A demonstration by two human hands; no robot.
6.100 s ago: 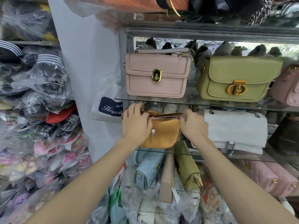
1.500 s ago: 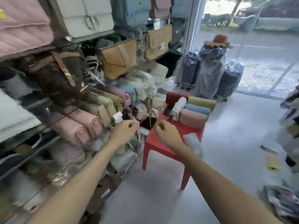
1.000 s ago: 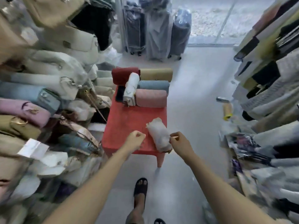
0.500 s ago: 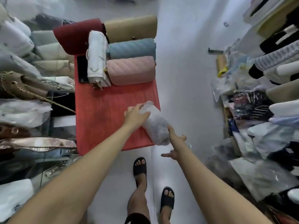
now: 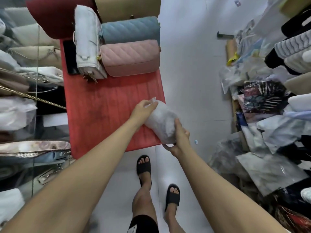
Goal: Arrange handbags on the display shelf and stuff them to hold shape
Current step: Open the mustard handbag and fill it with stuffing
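A white, crinkled plastic-wrapped bundle of stuffing lay on the near right corner of the red ribbed plastic table, its near end overhanging the table edge. Left hand lay on the far end, fingers curled over the bundle's top near a twisted plastic tip. Right hand held the near end, thumb up along the side and fingers wrapped underneath; fingertips partly hidden, so how tight the hold was could not be told.

Handling, judged: looked light and soft, squashy under pressure, film likely slippery and noisy. Not fragile. Gripping one end only would probably let it sag or slide out of the wrap; a hold at both ends, or a palm under the middle, seemed safest. The twisted tip looked a poor place to pull, since the film might tear or open.

At the table's far end sat a pink quilted handbag, a blue quilted handbag, a white handbag with a gold clasp, a tan handbag and a dark red handbag. A black phone-like slab lay beside the white one. Which bag took the stuffing was not evident.
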